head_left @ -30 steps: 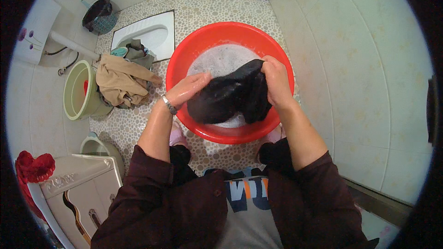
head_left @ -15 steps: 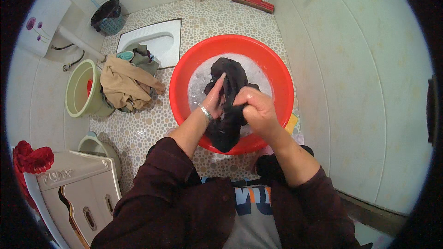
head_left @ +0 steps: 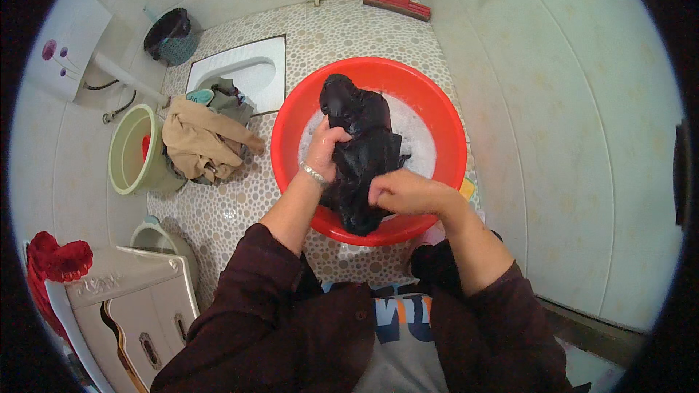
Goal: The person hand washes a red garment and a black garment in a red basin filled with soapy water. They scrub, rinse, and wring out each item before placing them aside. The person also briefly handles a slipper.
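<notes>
Over the red tub (head_left: 451, 153), black cloth (head_left: 366, 127) bunched, running from 11 o'clock down to 6, its lower end overlapping the near wall in view. White suds (head_left: 417, 147) show at 2 to 3 o'clock. Left hand (head_left: 322, 153) at 9 o'clock: thumb across the cloth's edge, gripping it, other fingers mostly hidden. Right hand (head_left: 404, 193) at 4 o'clock: fingers curled in, knuckles against the cloth; can't tell whether any fabric is pinched inside.

Step in hand looks like hand-washing, probably rubbing or working the wet cloth above the suds. Next move likely calls for the left to keep its hold as an anchor while the right gets a sure grip on the lower part, bulk kept inside the rim.

Outside the tub: tan clothes (head_left: 202, 138) heaped at 9 o'clock, green bucket (head_left: 131, 183) just past them, squat toilet (head_left: 275, 76) at 10 to 11, yellow object (head_left: 467, 188) beside the tub near 4, too small to identify.
</notes>
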`<move>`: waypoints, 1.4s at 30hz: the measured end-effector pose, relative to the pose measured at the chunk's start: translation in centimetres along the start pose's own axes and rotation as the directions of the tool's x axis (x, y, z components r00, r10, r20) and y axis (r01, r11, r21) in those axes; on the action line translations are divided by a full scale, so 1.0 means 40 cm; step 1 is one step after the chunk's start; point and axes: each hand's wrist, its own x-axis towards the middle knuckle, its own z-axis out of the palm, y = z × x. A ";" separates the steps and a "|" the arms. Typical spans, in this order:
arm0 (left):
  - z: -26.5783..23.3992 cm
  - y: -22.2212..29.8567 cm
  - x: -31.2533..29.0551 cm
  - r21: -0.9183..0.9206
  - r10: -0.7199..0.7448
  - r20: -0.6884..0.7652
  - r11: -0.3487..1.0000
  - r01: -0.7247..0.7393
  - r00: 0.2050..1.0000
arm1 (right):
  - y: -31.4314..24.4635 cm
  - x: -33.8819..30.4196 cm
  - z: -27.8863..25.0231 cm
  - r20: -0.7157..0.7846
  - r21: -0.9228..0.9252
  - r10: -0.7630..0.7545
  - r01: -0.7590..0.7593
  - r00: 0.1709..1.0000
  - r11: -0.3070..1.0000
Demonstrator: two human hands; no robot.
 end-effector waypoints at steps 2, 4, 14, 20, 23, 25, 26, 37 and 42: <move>-0.004 0.006 -0.004 0.007 0.020 0.059 1.000 -0.020 0.998 | 0.027 0.006 -0.027 -0.262 -0.180 0.093 -0.143 0.960 0.973; -0.011 0.018 -0.010 0.014 0.037 0.099 0.999 -0.038 0.994 | 0.045 0.012 -0.058 -0.527 -0.057 0.220 -0.293 0.821 0.955; -0.014 0.042 -0.038 -0.053 -0.057 0.256 0.996 0.073 0.965 | 0.069 0.059 -0.097 -0.796 0.274 0.149 0.131 0.587 0.953; -0.001 0.061 -0.053 -0.004 -0.043 0.234 0.999 0.045 0.971 | 0.041 0.022 -0.121 -0.495 0.439 0.262 -0.021 0.829 0.898; 0.004 0.076 -0.055 0.030 -0.005 0.204 1.000 -0.001 0.979 | 0.054 0.024 -0.114 -0.526 0.458 0.208 0.069 0.825 0.886; -0.003 0.077 -0.045 0.039 0.034 0.220 0.998 -0.043 0.975 | 0.060 0.031 -0.112 -0.541 0.536 0.194 0.157 0.819 0.830; -0.010 0.077 -0.040 0.043 0.055 0.228 0.997 -0.066 0.972 | 0.052 0.035 -0.113 -0.548 0.570 0.186 0.201 0.815 0.796; -0.034 0.083 -0.020 0.186 0.118 0.214 0.970 -0.159 0.970 | 0.011 0.011 -0.133 -0.638 0.703 0.171 0.477 0.751 0.527; -0.016 0.090 -0.015 0.296 0.200 0.143 0.926 -0.235 0.969 | 0.041 0.010 -0.140 -0.685 0.694 0.204 0.541 0.699 0.475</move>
